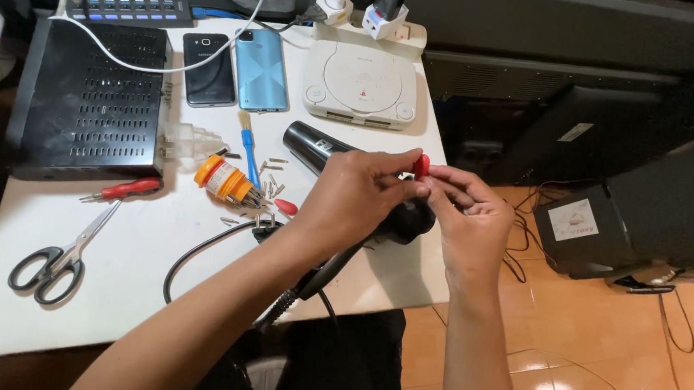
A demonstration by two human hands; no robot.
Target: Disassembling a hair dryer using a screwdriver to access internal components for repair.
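Where hands [412, 200] meet, white table [142, 286], tiled floor [598, 355]

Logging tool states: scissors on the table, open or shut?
Open. The scissors lie flat on the white table, their handle loops spread apart; blades look slightly parted.

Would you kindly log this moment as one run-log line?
left hand: pinching small red piece | right hand: also on red piece | below: black hair dryer | surface: white table
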